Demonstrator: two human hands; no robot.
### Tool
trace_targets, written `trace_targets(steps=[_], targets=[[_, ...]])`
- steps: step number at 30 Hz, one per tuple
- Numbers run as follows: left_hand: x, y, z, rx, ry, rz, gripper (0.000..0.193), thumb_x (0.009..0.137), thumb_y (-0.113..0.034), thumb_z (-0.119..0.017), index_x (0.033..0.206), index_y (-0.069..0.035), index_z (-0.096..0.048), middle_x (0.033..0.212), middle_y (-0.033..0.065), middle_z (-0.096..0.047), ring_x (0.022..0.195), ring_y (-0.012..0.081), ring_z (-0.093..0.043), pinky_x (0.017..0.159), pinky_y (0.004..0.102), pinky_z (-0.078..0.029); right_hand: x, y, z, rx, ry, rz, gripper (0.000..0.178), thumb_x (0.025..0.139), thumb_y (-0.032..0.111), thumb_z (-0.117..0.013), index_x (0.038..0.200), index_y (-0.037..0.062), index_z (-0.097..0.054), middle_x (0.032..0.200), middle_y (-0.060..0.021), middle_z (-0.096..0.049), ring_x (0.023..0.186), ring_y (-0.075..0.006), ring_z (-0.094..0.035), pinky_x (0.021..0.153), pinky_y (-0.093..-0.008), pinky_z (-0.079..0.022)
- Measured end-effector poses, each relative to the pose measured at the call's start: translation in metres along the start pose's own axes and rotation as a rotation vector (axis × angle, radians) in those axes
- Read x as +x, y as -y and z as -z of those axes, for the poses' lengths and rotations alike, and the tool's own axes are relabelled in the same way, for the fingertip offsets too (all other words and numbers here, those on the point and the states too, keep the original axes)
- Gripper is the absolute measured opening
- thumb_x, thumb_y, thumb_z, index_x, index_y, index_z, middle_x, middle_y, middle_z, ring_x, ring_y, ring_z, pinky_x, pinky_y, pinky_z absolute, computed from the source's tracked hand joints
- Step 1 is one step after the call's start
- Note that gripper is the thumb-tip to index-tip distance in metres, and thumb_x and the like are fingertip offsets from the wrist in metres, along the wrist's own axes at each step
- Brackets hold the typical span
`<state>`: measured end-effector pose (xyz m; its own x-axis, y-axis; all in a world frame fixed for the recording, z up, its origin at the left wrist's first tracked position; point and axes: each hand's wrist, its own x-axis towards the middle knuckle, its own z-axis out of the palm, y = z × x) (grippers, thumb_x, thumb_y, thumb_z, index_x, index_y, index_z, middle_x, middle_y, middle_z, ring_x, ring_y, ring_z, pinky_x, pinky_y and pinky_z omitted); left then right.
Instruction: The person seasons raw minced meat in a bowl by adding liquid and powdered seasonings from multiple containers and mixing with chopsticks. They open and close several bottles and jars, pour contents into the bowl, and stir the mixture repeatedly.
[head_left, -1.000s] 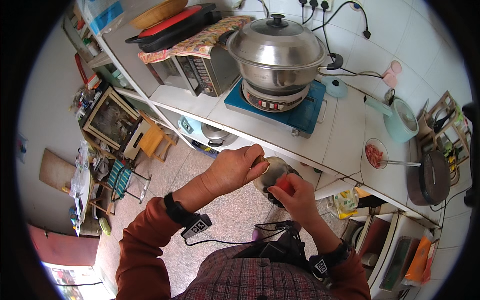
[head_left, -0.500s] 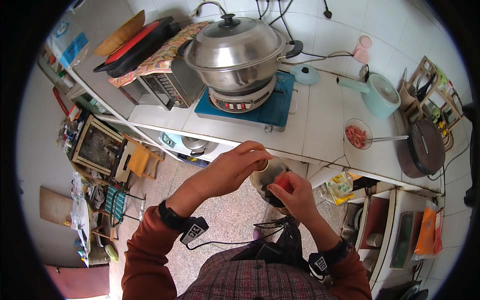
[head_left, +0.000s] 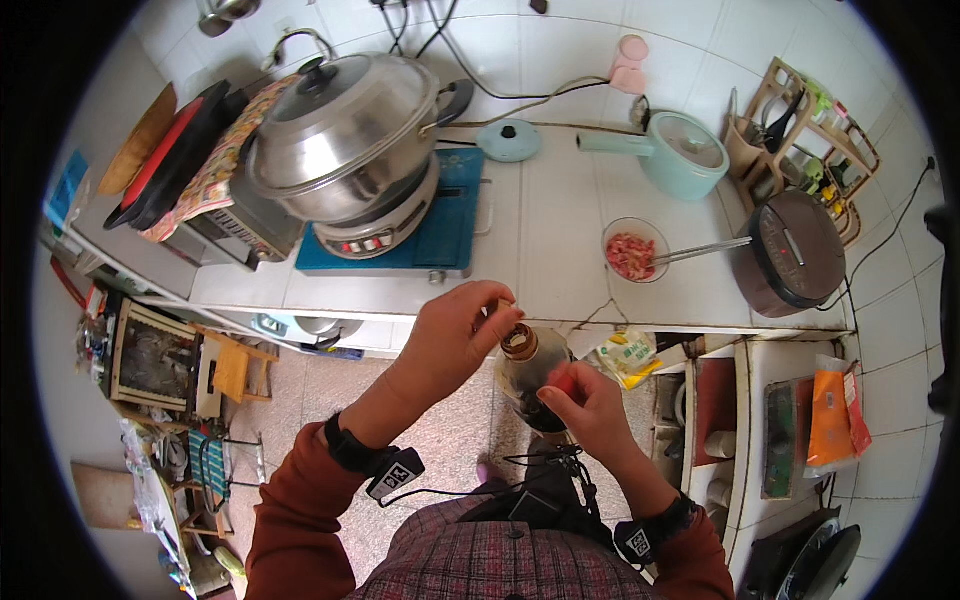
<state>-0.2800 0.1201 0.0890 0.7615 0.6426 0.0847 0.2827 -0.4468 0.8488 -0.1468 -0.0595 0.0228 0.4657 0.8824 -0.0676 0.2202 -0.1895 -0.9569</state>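
Observation:
My right hand [head_left: 590, 405] is closed around a clear glass bottle [head_left: 545, 350] with dark contents, held upright in front of the counter's edge. A red patch shows between the bottle and my right fingers. The bottle's brownish neck is uncovered, its round mouth facing up. Just above and left of that mouth, my left hand [head_left: 455, 335] pinches a small bottle cap [head_left: 507, 304], mostly hidden by the fingers. Further right on the counter, a glass bowl [head_left: 608, 262] holds cut reddish meat [head_left: 630, 257], with metal chopsticks [head_left: 705, 250] resting in it.
A large lidded steel pot [head_left: 350, 135] sits on an electric base over a blue cooktop [head_left: 460, 225] at left. A pale green saucepan [head_left: 685, 165], a light blue lid [head_left: 508, 142] and a dark brown cooker [head_left: 790, 255] stand on the white-tiled counter [head_left: 555, 215]. Open shelves lie below.
My left hand has lifted off the bottle's top with the cap, uncovering the mouth. The view has turned, so the counter things appear further left.

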Motion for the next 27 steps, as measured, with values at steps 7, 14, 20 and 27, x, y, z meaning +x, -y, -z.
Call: trace_targets(steps=[7, 14, 20, 27], targets=[[0.046, 0.02, -0.048, -0.524, 0.304, 0.203, 0.03, 0.101, -0.019, -0.055, 0.123, 0.0, -0.059, 0.105, 0.0064, -0.063, 0.088, 0.0114, -0.064, 0.081, 0.0264, -0.054, -0.004, -0.01, 0.078, 0.361, -0.111, -0.092, 0.015, 0.095, 0.015, -0.061, 0.092, 0.0009, -0.058, 0.078, 0.0007, -0.056, 0.069, -0.0052, -0.048, 0.063, -0.0215, -0.041], [0.057, 0.053, -0.089, -0.615, 0.289, 0.363, 0.031, 0.099, -0.019, -0.057, 0.124, 0.0, -0.059, 0.107, 0.007, -0.063, 0.088, 0.012, -0.064, 0.081, 0.0272, -0.054, 0.017, -0.009, 0.149, 0.222, -0.211, -0.184, 0.025, 0.099, 0.026, -0.059, 0.093, 0.0016, -0.06, 0.074, 0.0023, -0.055, 0.063, -0.0041, -0.047, 0.057, -0.0198, -0.038], [0.059, 0.078, -0.11, -0.695, 0.187, 0.446, 0.031, 0.098, -0.025, -0.06, 0.119, -0.003, -0.063, 0.096, 0.0027, -0.067, 0.082, 0.0092, -0.064, 0.076, 0.0245, -0.053, 0.042, -0.014, 0.177, 0.105, -0.188, -0.313, 0.03, 0.099, 0.031, -0.059, 0.09, 0.0025, -0.06, 0.068, 0.0046, -0.051, 0.059, -0.003, -0.044, 0.053, -0.0194, -0.035], [0.083, 0.087, -0.115, -0.723, 0.217, 0.467, 0.029, 0.097, -0.022, -0.061, 0.119, -0.002, -0.062, 0.09, 0.0017, -0.064, 0.077, 0.0075, -0.06, 0.071, 0.0227, -0.05, 0.068, -0.014, 0.183, 0.091, -0.163, -0.464, 0.028, 0.097, 0.029, -0.062, 0.089, 0.0022, -0.06, 0.07, 0.004, -0.053, 0.059, -0.0026, -0.044, 0.052, -0.0192, -0.035]])
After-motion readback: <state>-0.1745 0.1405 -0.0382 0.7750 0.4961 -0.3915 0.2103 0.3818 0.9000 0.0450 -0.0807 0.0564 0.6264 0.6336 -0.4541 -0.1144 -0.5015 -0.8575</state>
